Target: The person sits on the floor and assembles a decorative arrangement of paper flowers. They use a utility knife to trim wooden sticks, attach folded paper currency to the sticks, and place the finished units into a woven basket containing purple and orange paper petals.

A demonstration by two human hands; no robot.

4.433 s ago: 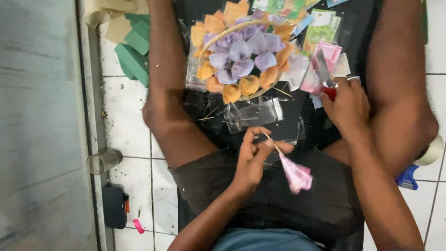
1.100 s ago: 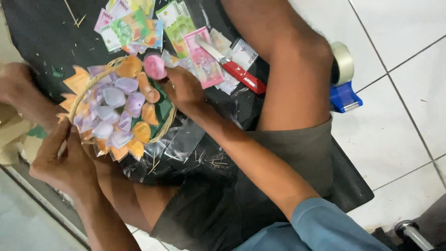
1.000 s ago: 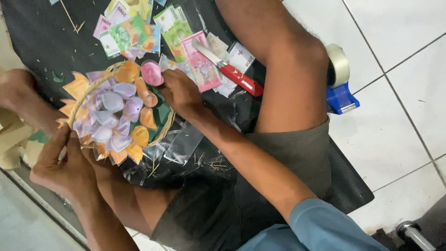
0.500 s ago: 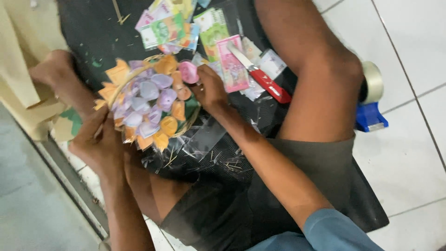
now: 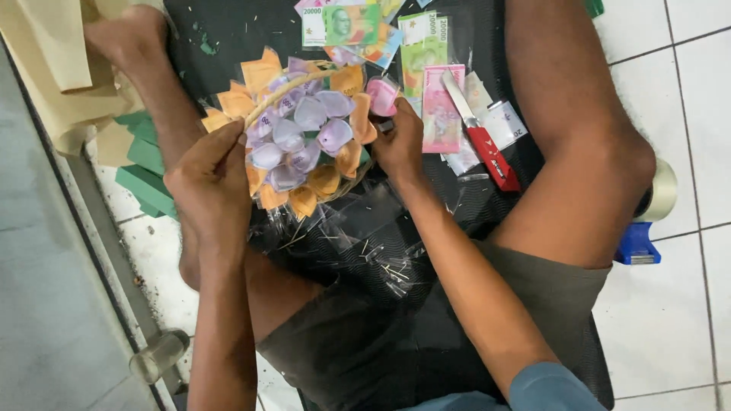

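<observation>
Change since half a second ago: the view has swung so the bouquet sits higher and nearer the middle; both hands keep their places on it, left at its left edge, right at its right edge with the pink roll.
Left hand (image 5: 209,179): fingers curled narrow, pinching the left rim of the bouquet and the thin cane hoop that arches over it.
Right hand (image 5: 401,144): fingers closed on a pink rolled note (image 5: 381,97), pressed against the bouquet's upper right edge.
Bouquet (image 5: 304,137): lies between the two hands, touching both, on a black mat over the person's lap; it looks like a round cluster of folded paper petals, pale lilac in the centre, orange in a ring around them, with clear wrap crumpled below it.
Cane hoop (image 5: 278,95): runs from the left fingertips up and across the top of the lilac petals.
Just right of the right fingers: a pink banknote (image 5: 442,110) flat on the mat, then a red-handled knife (image 5: 481,133) lying aslant beside it.
Beyond the fingertips: green banknotes (image 5: 352,24) spread at the top of the mat.
Far right: a tape dispenser (image 5: 646,221), blue base with a clear roll, on the white tiles behind the knee.
Far left: green foam blocks (image 5: 141,164) under the left arm.
</observation>
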